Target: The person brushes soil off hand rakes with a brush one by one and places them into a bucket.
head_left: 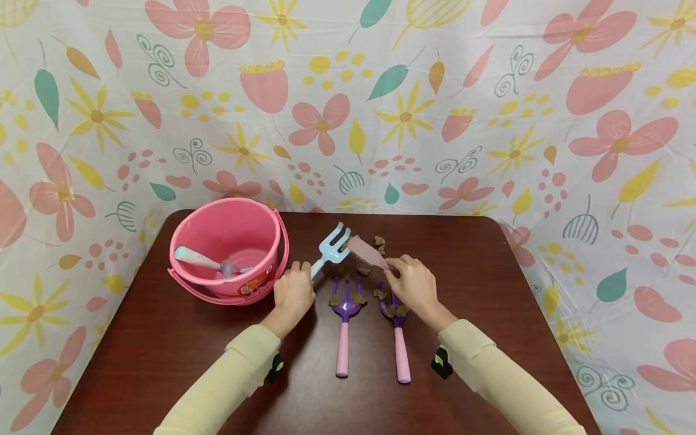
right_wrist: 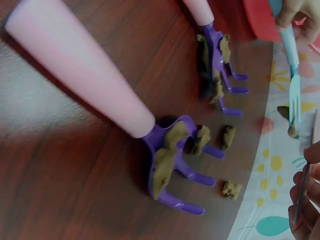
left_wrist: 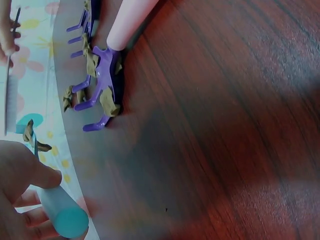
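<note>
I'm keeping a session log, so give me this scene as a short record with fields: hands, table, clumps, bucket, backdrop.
Left hand: grips a light blue fork
Right hand: holds a pinkish brush at the fork's tines
Table: two purple forks with pink handles
Brown clumps: on all three forks, some loose on the table
Pink bucket: at the table's left, a tool inside
Backdrop: floral cloth

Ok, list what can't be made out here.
Head: print on the round pink plastic bucket's label, too small.
Head: flat pink brush's handle end, behind the right hand.
Left wrist: end of nearer purple fork's pink handle, cut by top edge.
Right wrist: bucket, cut by top edge.
</note>
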`<state>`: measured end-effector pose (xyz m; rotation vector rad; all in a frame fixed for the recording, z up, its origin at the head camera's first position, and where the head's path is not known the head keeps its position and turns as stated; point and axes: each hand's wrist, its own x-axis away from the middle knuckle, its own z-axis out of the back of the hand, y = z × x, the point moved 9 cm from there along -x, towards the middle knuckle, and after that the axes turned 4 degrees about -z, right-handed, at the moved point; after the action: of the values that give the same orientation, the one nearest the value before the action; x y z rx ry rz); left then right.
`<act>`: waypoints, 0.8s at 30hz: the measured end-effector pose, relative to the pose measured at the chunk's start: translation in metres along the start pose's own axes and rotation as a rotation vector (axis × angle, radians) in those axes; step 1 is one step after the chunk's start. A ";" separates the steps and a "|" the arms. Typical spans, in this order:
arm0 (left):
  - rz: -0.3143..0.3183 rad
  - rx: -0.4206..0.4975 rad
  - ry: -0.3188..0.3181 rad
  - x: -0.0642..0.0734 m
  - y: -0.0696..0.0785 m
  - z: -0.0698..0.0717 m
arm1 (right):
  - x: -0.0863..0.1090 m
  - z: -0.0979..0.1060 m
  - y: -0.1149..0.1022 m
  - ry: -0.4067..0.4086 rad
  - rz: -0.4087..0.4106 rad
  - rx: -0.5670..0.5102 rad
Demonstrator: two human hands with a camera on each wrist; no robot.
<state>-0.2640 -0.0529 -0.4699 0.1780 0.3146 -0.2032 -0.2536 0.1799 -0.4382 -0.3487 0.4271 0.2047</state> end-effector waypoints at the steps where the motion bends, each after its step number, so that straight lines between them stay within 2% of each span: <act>1: -0.004 0.003 0.002 0.001 0.001 0.000 | -0.002 0.001 -0.002 0.011 0.003 0.000; 6: -0.029 0.017 0.018 0.004 0.007 0.003 | -0.008 0.000 -0.007 0.040 0.003 0.024; 13: -0.064 0.023 0.069 0.004 0.015 0.010 | -0.012 -0.004 -0.007 0.027 -0.006 0.068; 16: -0.071 0.016 0.083 0.003 0.017 0.013 | -0.013 -0.008 -0.006 -0.034 -0.026 0.035; 21: -0.065 -0.003 0.056 0.003 0.014 0.010 | -0.012 -0.017 -0.002 -0.179 -0.077 -0.057; 24: -0.063 -0.004 0.059 0.004 0.012 0.009 | -0.012 -0.020 -0.001 -0.223 -0.085 -0.081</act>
<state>-0.2548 -0.0434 -0.4608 0.1703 0.3793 -0.2601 -0.2714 0.1703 -0.4496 -0.4174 0.1843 0.1760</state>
